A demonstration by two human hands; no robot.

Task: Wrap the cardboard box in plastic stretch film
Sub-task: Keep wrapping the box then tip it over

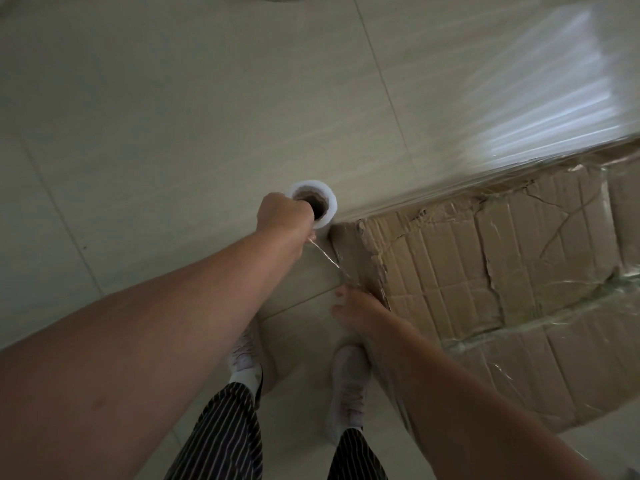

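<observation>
On the pale tiled floor [173,116] stands a large brown cardboard box [502,258], filling the right side of the view. Its top face is creased and torn, and crumpled bands of clear film [561,306] already cross it.

Just beyond the box's near-left corner, the left hand [282,216] holds a white roll of plastic stretch film [328,202] upright. The hand is closed into a fist at the roll's upper end, with its fingers tucked into the brown cardboard core. From the roll a glossy sheet of clear film [519,116] runs taut to the upper right along the box's far side, blurred and streaked with light. A thin twisted strand of film [325,256] slants from under the left hand to the box's corner.

The right hand [360,310] lies lower down against the near side of the box, just below that corner. Its fingers [341,292] are fairly straight and spread a little, pointing away from the body, and they curl round nothing; whether film lies under the palm cannot be told.

Below the arms, two white trainers [348,386] stand on the tiles close to the box, with dark pinstriped trousers [225,434] above them.
</observation>
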